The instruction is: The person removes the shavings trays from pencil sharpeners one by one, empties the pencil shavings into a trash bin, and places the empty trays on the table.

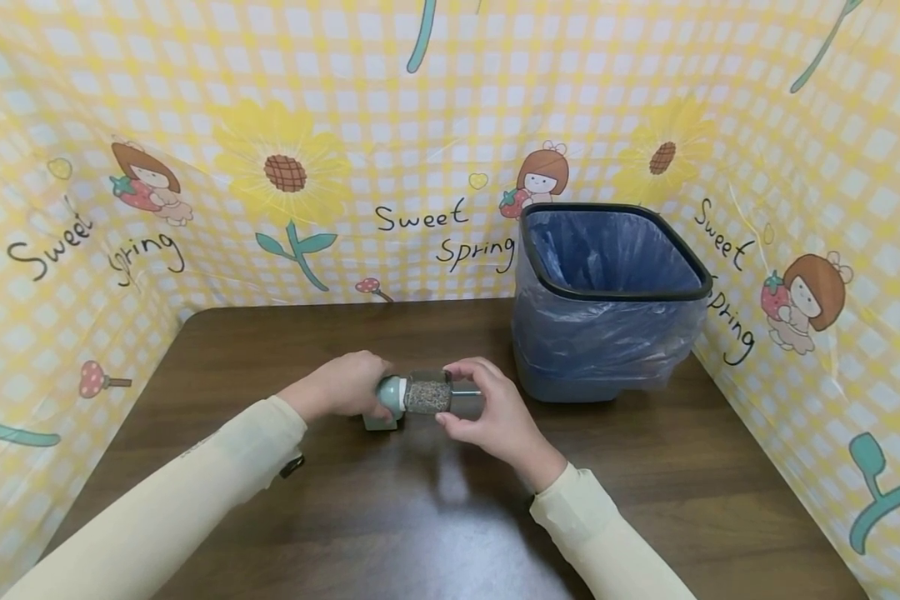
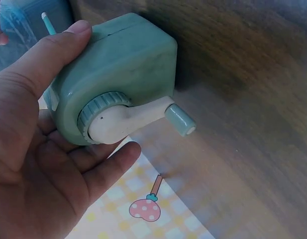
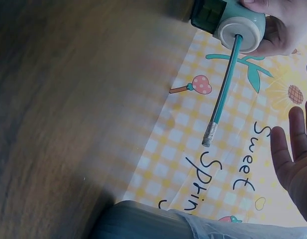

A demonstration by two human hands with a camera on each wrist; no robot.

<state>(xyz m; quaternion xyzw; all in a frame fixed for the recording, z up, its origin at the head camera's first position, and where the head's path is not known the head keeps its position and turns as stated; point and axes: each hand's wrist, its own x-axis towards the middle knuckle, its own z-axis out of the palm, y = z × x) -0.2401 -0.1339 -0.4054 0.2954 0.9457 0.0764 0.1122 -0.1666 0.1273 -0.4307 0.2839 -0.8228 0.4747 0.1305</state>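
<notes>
My left hand (image 1: 348, 385) grips a green pencil sharpener (image 2: 128, 55), thumb on one side and fingers around the other; its white crank (image 2: 148, 115) shows in the left wrist view. A green pencil (image 3: 225, 89) sticks out of the sharpener's white ring, eraser end outward. In the head view my right hand (image 1: 504, 418) holds a clear container with grey speckled contents (image 1: 427, 396) between thumb and fingers, close beside the sharpener. Only the speckled edge shows at the right border of the right wrist view, where several fingers (image 3: 296, 132) stretch out.
A bin with a black rim (image 1: 615, 293) and a blue liner stands at the back right of the brown wooden table (image 1: 285, 342). Yellow checked cloth (image 1: 390, 150) with flowers and printed words surrounds the table's back and sides.
</notes>
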